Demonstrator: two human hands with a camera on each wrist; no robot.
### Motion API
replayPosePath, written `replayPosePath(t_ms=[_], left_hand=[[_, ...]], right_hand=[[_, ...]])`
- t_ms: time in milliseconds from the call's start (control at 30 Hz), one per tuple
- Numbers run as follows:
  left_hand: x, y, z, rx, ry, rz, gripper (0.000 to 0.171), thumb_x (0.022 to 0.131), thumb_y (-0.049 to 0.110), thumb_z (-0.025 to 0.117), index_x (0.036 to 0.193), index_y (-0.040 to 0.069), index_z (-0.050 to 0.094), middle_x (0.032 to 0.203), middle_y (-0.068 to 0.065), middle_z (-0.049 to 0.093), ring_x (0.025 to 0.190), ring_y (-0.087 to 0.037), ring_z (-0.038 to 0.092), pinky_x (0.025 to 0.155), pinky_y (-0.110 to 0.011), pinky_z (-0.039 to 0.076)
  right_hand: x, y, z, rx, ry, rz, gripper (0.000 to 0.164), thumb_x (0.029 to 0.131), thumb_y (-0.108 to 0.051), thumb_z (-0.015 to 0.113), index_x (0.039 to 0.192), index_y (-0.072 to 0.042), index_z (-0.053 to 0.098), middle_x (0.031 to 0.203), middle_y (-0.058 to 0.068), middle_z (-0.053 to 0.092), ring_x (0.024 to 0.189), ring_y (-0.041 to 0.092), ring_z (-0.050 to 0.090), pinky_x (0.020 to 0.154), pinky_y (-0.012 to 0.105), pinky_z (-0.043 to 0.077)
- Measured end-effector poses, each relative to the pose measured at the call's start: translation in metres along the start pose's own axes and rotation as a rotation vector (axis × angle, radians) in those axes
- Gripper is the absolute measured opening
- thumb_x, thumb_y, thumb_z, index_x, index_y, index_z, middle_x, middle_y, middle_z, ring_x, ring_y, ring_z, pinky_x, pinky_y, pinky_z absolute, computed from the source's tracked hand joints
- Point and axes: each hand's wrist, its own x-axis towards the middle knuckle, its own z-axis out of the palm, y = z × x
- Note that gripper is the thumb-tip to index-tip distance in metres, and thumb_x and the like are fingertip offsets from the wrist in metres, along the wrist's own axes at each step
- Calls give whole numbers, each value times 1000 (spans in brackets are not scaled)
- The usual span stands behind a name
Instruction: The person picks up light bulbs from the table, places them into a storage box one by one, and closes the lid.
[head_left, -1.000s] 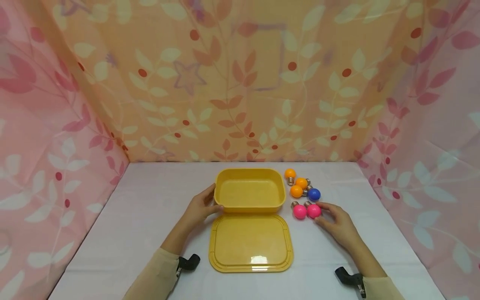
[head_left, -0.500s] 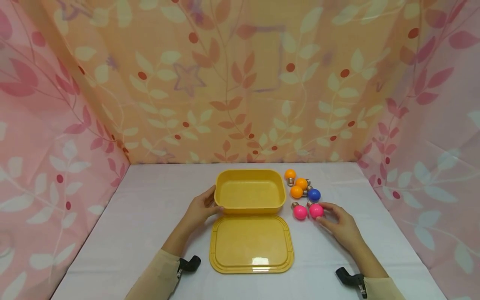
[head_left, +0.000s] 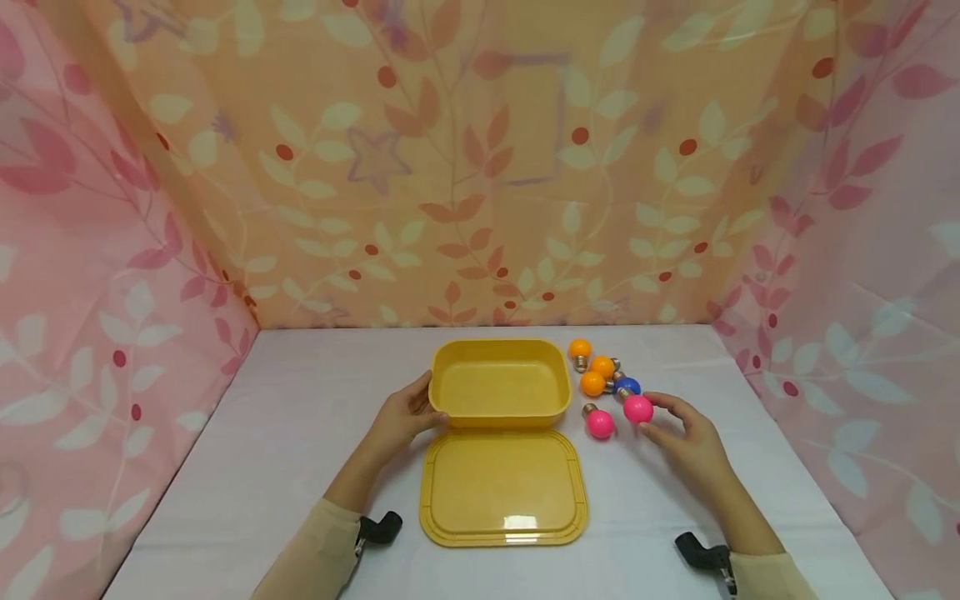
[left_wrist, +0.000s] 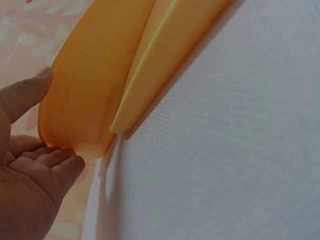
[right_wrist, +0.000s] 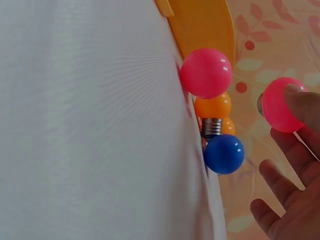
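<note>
A pink light bulb (head_left: 637,409) is pinched between the thumb and fingers of my right hand (head_left: 693,446); in the right wrist view it hangs in the air, its metal screw base pointing away from the thumb. My left hand (head_left: 401,419) holds the left front corner of a yellow plastic box (head_left: 500,421), thumb on the front and fingers along the side. A second pink bulb (head_left: 600,424) lies on the table right of the box. Behind it are a blue bulb (head_left: 628,385), partly covered by the held one, and several orange bulbs (head_left: 592,383).
A yellow lid (head_left: 502,487) lies flat on the white tablecloth (head_left: 300,367) in front of the box. Patterned cloth walls (head_left: 480,167) enclose the table at the back and both sides. Each wrist carries a black camera mount (head_left: 380,528).
My right hand has drawn the pink bulb away from the other pink one, to the right and upward off the table. The left hand and box stay in place.
</note>
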Motion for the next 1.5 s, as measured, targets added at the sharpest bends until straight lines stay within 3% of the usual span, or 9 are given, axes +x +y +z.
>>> replayPosePath(t_ms=[167,533,767,933,1167,1367,1500], left_hand=[[1,0,0,4,-6,3,100,86,22,85,163,8,24,167,-7,30,150,-16,35,114,-23,38],[1,0,0,-51,-34,30,95,91,12,79,163,7,19,168,-14,25,153,-25,30,114,-25,39],[-1,1,-1,-55,-32,16,97,89,15,81,164,8,19,168,-13,25,153,-22,31,113,-23,40],[1,0,-1,-49,-33,23,96,90,15,81,163,8,19,168,-12,25,153,-22,31,113,-23,39],[0,0,-1,-42,-27,17,97,89,17,82,163,8,20,168,-10,27,151,-19,33,112,-22,40],[-2,-2,-1,-35,-24,15,99,88,21,83,163,9,21,167,-7,29,150,-16,34,114,-24,40],[-3,-3,-2,-15,-12,19,99,86,25,84,163,10,23,167,-6,30,150,-16,35,115,-25,39]], right_hand=[[6,-13,-9,-34,6,-52,60,92,-41,77,142,-13,59,144,17,57,138,42,43,109,78,32],[24,-51,-19,-88,-45,-89,63,90,-48,78,142,-18,60,144,13,58,141,40,43,110,79,32],[39,-74,-23,-119,-129,-136,59,89,-44,79,139,-19,62,142,10,60,144,40,42,113,77,30],[51,-92,-22,-127,-211,-146,60,88,-50,78,138,-22,63,145,7,59,145,39,41,112,79,28],[73,-112,-19,-121,-301,-231,50,90,-36,80,136,-24,64,144,4,60,143,36,44,114,75,31],[90,-129,-11,-149,-367,-211,54,87,-46,80,137,-32,64,146,1,58,141,36,45,110,76,36],[103,-141,-3,-150,-407,-263,53,86,-45,82,134,-32,66,137,-2,63,137,31,48,112,74,36]])
